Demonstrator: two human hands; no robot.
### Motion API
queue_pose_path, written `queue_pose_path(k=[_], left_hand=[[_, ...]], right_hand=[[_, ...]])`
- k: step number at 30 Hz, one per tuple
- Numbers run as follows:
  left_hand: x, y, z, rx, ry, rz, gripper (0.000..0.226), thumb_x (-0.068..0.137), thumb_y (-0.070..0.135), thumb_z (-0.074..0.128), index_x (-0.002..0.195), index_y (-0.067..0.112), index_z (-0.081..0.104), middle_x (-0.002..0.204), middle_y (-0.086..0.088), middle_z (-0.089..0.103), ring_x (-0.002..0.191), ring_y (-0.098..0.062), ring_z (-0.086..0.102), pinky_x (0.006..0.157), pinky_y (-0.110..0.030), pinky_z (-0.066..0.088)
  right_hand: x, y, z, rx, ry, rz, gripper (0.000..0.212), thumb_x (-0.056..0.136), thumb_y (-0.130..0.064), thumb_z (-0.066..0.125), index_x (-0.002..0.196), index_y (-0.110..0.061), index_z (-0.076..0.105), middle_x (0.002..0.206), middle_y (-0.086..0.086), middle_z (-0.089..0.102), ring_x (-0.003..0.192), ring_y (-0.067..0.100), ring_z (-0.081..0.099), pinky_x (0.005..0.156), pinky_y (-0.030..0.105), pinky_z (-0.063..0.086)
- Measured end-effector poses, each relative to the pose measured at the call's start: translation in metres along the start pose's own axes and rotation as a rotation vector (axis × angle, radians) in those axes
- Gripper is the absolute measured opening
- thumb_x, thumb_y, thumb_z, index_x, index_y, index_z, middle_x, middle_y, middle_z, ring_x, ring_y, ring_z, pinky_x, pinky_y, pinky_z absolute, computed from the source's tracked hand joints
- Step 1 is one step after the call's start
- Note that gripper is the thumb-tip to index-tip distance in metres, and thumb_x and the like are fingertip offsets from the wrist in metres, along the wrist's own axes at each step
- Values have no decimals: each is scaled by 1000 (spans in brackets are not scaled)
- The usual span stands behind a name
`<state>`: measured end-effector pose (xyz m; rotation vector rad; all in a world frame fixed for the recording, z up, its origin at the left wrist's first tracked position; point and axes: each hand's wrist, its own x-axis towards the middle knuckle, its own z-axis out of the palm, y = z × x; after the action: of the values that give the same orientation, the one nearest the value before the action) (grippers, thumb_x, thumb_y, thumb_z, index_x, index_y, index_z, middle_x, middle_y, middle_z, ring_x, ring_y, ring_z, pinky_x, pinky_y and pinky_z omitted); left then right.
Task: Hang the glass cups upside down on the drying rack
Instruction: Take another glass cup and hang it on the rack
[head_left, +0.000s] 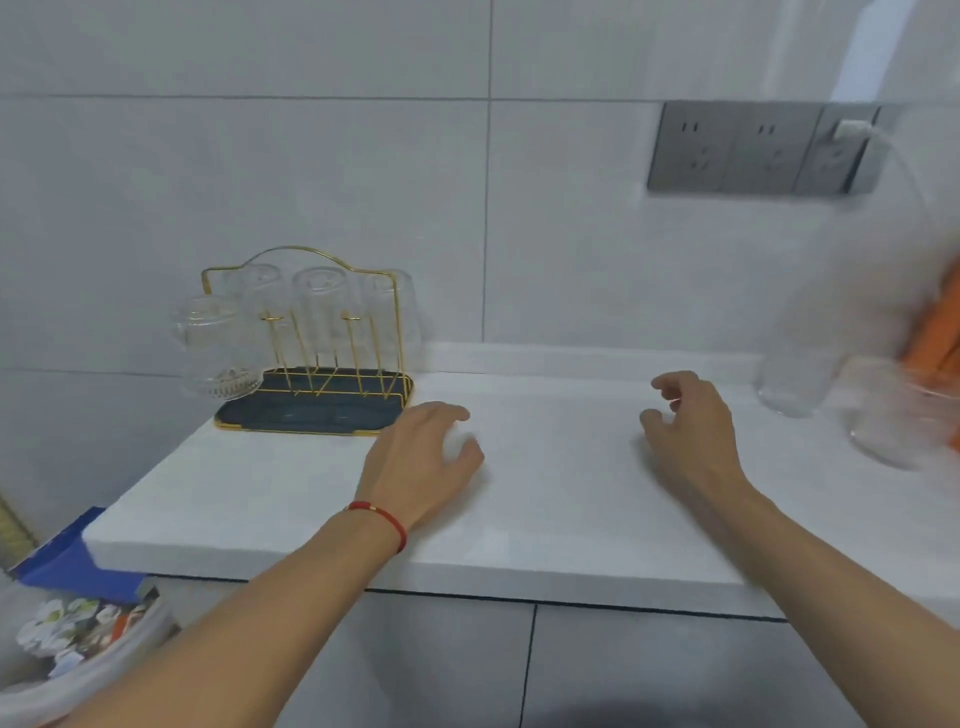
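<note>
A gold wire drying rack (306, 332) on a dark tray (311, 413) stands at the back left of the white counter (545, 483). Several clear glass cups hang upside down on it: one at the front left (215, 345) and three along the back row (319, 301). My left hand (421, 462) hovers over the counter just right of the tray, fingers loosely curled and holding nothing. My right hand (691, 426) is further right, also with curled, parted fingers and holding nothing.
A clear glass container (795, 364) and a blurred glass jar with orange items (914, 405) stand at the right end of the counter. Wall sockets (758, 148) with a white plug sit above. A blue bag (67, 558) and a plastic bag lie lower left.
</note>
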<state>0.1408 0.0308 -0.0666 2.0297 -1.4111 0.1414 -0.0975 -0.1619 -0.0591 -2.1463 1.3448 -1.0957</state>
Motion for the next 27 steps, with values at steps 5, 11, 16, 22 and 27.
queue_pose_path(k=[5, 11, 16, 22, 27], left_hand=[[32, 93, 68, -6, -94, 158, 46, 92, 39, 53, 135, 24, 57, 146, 0, 53, 139, -19, 41, 109, -36, 31], [38, 110, 101, 13, -159, 199, 51, 94, 43, 46, 141, 23, 50, 155, -4, 41, 147, -21, 29, 119, -38, 24], [40, 108, 104, -11, -138, 198, 54, 94, 46, 44, 144, 26, 46, 158, 0, 38, 148, -18, 26, 120, -35, 23], [42, 109, 105, -14, -123, 194, 57, 93, 44, 48, 144, 21, 45, 153, 2, 44, 146, -16, 27, 118, -35, 27], [43, 110, 105, -10, -115, 173, 58, 92, 44, 50, 143, 19, 44, 149, 2, 46, 144, -16, 28, 115, -35, 30]], right_hand=[[21, 50, -23, 51, 92, 335, 61, 94, -13, 68, 147, 0, 41, 148, 26, 39, 134, 44, 44, 110, 45, 36], [61, 76, -35, 132, 287, 441, 87, 91, -10, 69, 157, 8, 16, 161, 25, 21, 145, 43, 33, 119, 44, 33], [92, 92, -26, 29, 328, 505, 105, 91, -23, 74, 159, 13, 2, 158, 32, 29, 144, 46, 32, 120, 45, 25], [114, 103, -23, -66, 423, 618, 96, 93, -31, 74, 160, 4, 15, 148, 30, 44, 134, 48, 42, 112, 47, 30], [108, 99, -16, -151, 393, 495, 81, 85, -35, 80, 138, 9, 39, 140, 31, 50, 129, 46, 46, 108, 46, 34]])
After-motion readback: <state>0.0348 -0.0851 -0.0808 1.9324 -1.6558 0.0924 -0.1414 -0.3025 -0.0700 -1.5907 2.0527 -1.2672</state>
